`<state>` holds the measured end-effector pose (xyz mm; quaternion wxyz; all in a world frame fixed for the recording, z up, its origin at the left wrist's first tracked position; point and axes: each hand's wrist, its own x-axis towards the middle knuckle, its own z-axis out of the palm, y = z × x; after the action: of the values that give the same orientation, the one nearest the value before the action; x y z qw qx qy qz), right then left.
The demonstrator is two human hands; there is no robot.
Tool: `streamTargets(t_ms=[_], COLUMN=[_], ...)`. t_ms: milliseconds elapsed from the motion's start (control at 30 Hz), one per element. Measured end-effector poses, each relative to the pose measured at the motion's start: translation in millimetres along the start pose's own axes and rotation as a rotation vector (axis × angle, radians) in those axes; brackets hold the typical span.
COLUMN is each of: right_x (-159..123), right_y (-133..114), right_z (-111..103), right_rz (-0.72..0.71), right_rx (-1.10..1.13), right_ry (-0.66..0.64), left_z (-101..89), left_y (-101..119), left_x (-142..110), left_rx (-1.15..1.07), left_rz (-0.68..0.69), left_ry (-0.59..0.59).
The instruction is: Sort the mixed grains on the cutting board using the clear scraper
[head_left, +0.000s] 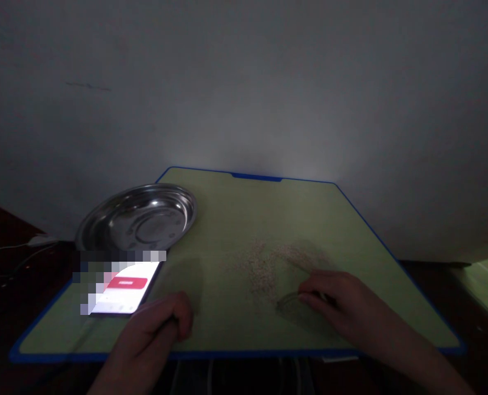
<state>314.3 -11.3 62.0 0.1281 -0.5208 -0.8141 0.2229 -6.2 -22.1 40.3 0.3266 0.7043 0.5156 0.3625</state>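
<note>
My right hand is pinched on a thin, curved, greenish-grey thing, whose tip points left just above or on the table. Its kind is too dim and blurred to tell. A thin pale strip runs up and left from near the same fingers. Left of that hand, small pale grains lie in a loose patch, with more spread behind the fingers. My left hand is curled into a loose fist at the near left of the table, apart from the grains; nothing shows in it.
A pale green table with a blue edge stands against a grey wall. A shiny metal basin sits at the back left. A lit phone, partly pixelated, lies in front of it. White cables run at the far left.
</note>
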Motion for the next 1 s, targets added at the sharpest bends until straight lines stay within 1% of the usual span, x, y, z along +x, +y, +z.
streamTargets(t_ms=[167, 300, 500, 600, 700, 767, 867, 1000], right_x=[1.1, 4.8, 4.0, -0.7, -4.6, -5.8, -5.7, -4.1], right_y=[4.6, 4.7, 2.5, 1.5, -0.5, -0.5, 3.5, 8.4], right_z=[-6.7, -5.1, -4.2, -5.3, -3.3, -1.3, -0.3, -0.8], right_rz=[0.024, 0.011, -0.005, 0.002, -0.001, 0.002, 0.03, 0.054], right_rx=[0.004, -0.016, 0.025, 0.06, 0.092, 0.091, 0.064, 0.039], right_ry=[0.014, 0.029, -0.025, -0.031, -0.055, -0.067, -0.048, -0.013], left_z=[-1.4, -0.5, 1.0, 0.9, 0.9, 1.3, 2.0, 1.5], left_y=[-2.4, -1.8, 0.0, -4.1, -9.1, -12.0, -14.4, -12.7], left_x=[-1.3, -0.9, 0.9, -1.1, -3.8, -4.8, -5.0, -5.8], left_rx=[0.018, -0.015, -0.008, -0.011, -0.009, -0.025, -0.054, -0.053], left_rz=[0.007, 0.008, 0.02, 0.022, -0.008, -0.012, 0.015, -0.024], left_ry=[-0.006, 0.013, 0.012, -0.006, -0.042, -0.017, 0.02, -0.035])
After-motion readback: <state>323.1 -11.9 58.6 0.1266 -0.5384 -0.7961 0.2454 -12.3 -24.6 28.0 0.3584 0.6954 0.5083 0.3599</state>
